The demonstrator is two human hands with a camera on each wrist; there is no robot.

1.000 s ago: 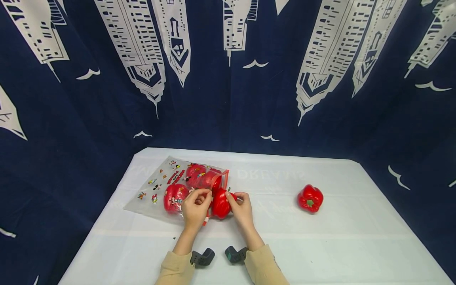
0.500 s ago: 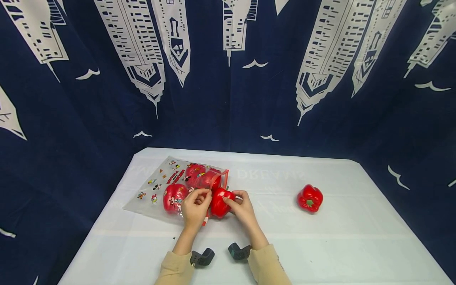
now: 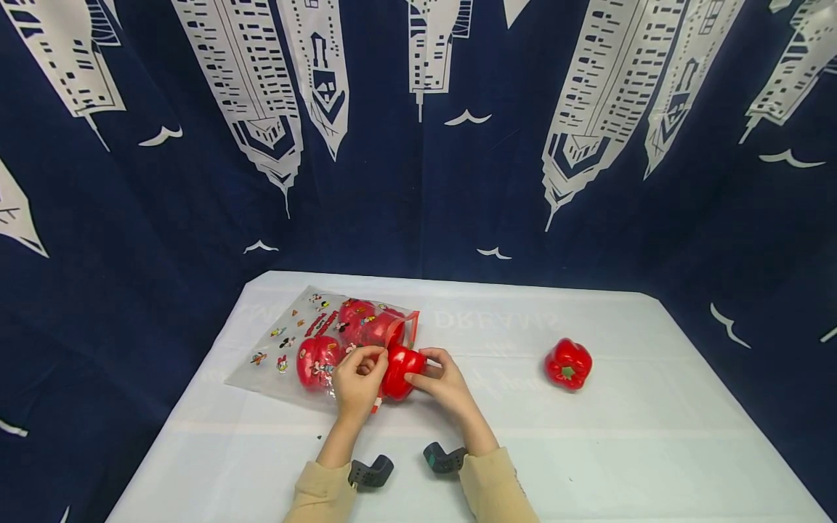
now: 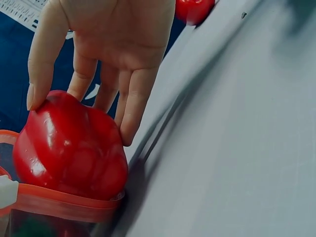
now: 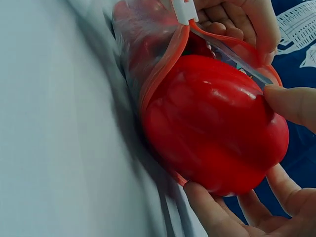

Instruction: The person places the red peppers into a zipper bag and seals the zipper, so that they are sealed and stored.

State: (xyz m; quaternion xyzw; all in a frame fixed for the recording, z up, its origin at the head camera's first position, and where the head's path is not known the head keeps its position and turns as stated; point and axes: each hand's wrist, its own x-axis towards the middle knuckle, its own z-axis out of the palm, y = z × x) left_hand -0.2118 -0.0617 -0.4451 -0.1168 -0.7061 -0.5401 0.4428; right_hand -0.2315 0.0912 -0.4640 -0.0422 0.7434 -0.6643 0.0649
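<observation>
Thumb and fingers of the right hand (image 3: 445, 379) grasp a red pepper (image 3: 400, 374) at the mouth of a clear printed bag (image 3: 255, 375), while the left hand (image 3: 356, 381) pinches the bag's edge. The pepper lies partly within the orange rim (image 4: 64, 197), its near end bulging out toward the right palm. Over the past second it has shifted slightly left, further into the mouth, and rolled so that its stem no longer shows in the head view; I take this as a small advance of its insertion, not yet complete. The right thumb has slid lower on its side, with the forefinger on the far side; the left hand has stayed put, thumb and forefinger meeting at the rim. A white slider (image 5: 184, 11) sits on that rim near the left hand.

Through the plastic, more red peppers (image 3: 318, 361) show; their exact number is hard to tell. The bag lies toward the left edge and far left corner of the white tabletop (image 3: 588, 450). Well apart, toward the right edge, sits a lone pepper (image 3: 568, 363), stem facing the near edge.
</observation>
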